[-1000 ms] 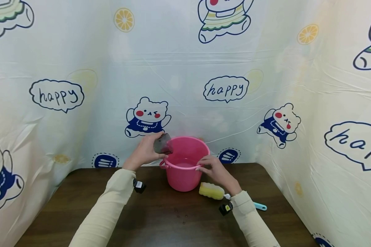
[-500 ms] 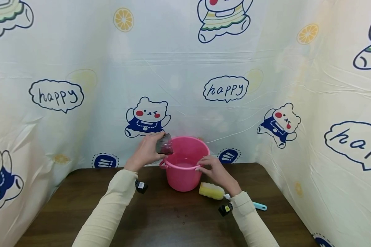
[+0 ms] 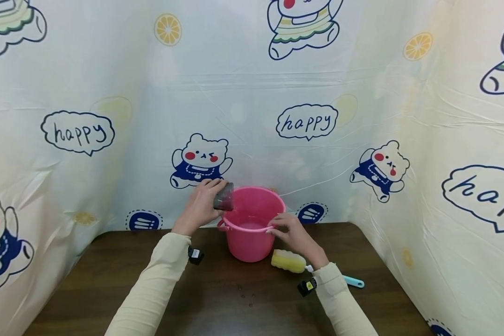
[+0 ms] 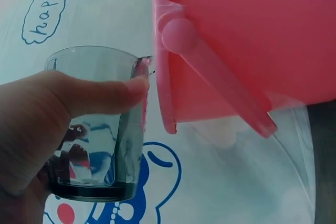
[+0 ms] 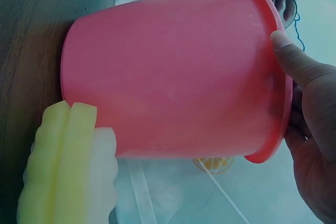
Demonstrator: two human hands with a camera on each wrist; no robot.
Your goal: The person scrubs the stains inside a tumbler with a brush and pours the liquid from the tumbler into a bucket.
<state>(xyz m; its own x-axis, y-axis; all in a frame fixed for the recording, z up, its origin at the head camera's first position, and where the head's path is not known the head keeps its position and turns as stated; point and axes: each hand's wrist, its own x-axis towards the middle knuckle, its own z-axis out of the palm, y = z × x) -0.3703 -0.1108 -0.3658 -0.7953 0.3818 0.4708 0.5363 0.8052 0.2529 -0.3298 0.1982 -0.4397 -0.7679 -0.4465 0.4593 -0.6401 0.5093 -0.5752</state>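
Note:
My left hand grips a clear grey-tinted glass, tilted well over on its side at the left rim of a pink bucket. In the left wrist view the thumb lies across the wall of the glass, whose mouth is beside the bucket's rim. Whether liquid is in the glass I cannot tell. My right hand pinches the bucket's right rim, thumb outside, as the right wrist view shows. The bucket stands upright; its inner bottom looks shiny. Its handle hangs down outside.
A yellow and white sponge brush lies right of the bucket, under my right forearm; its blue handle pokes out beyond the sleeve. Small drops dot the brown table. A printed curtain hangs behind and at both sides.
My left hand and the glass have shifted slightly right, and the glass's tilt has changed a little. The right hand stays on the bucket's rim.

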